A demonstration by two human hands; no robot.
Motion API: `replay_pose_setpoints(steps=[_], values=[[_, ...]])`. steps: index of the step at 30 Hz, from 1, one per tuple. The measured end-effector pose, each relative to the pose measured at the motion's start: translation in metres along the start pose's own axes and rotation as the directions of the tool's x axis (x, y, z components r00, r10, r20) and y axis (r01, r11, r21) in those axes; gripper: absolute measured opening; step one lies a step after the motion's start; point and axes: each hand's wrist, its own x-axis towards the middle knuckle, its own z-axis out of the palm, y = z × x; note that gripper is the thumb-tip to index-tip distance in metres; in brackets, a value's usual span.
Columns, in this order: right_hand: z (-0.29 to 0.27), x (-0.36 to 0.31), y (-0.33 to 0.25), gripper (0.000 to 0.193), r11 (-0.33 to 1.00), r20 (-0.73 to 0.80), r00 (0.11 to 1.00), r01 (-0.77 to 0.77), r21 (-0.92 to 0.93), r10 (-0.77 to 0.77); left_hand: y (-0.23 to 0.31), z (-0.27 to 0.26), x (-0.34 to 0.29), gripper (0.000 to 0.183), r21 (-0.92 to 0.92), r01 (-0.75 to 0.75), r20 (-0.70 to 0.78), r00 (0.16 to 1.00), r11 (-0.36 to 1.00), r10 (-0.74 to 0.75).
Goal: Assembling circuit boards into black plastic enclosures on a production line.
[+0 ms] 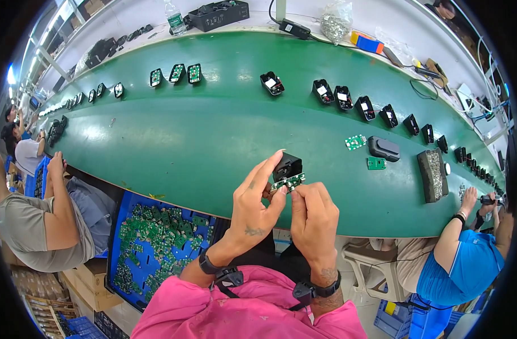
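Observation:
My left hand is closed around a small open black plastic housing, held over the near edge of the green bench. A green circuit board sits at the housing's near side, with my left thumb against it. Thumb and fingertips of my right hand pinch at the board's right end; the exact contact is partly hidden by the fingers. To the right lie two loose circuit boards, one light green and one darker, beside a closed black case.
Several open black housings line the bench's far side. A blue crate of circuit boards stands below left. A black bin of small metal parts is at right. Co-workers sit on both sides, one in grey, another in blue.

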Motion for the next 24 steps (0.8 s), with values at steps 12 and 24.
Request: replay_pose_setpoints(steps=[12,24], values=[[-0.018,0.008,0.003,0.008,0.995,0.136,0.990,0.032,-0.095,-0.019,0.010,0.002,0.003,0.054,0.098,-0.102,0.030,0.995,0.990,0.100],[-0.027,0.010,0.007,0.005,0.991,0.178,0.983,0.061,-0.122,-0.038,0.007,0.010,0.002,0.053,0.172,-0.158,0.066,0.987,0.972,0.148]])
